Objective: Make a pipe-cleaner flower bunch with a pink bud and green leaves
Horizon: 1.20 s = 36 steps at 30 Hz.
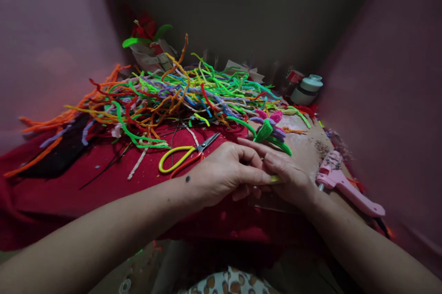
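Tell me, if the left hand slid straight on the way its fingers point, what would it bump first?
Probably the right hand: the left hand points right and their fingertips already meet around a small yellow-green piece.

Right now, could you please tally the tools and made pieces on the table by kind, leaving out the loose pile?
Scissors: 1
Pink glue gun: 1
Pipe-cleaner flower: 1
White-lidded jar: 1
Total: 4

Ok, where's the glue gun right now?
In the head view the pink glue gun lies on the table's right side, just right of the right hand, nozzle pointing away from the person.
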Each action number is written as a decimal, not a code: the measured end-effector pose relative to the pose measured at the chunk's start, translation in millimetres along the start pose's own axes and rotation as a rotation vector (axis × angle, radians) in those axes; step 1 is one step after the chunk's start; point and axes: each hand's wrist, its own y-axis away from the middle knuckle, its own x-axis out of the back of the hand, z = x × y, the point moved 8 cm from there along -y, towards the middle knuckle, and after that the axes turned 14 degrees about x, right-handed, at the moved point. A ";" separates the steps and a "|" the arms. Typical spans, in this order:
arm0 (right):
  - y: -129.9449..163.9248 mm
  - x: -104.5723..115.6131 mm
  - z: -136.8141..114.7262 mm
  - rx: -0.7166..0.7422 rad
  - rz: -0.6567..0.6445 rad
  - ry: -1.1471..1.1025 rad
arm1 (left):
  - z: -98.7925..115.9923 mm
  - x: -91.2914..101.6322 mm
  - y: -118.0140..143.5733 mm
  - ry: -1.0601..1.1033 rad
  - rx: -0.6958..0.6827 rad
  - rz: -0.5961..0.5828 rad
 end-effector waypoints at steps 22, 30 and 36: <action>0.1 1.2 0.5 0.006 0.053 -0.045 | -1.0 0.7 -1.9 -0.048 0.018 -0.010; -1.4 -12.7 -3.2 -0.092 0.010 -0.382 | 11.1 -0.3 -1.4 -0.054 -0.025 -0.110; 0.8 -12.3 1.9 -0.135 -0.019 -0.393 | 8.2 -3.1 -1.4 -0.011 -0.053 -0.172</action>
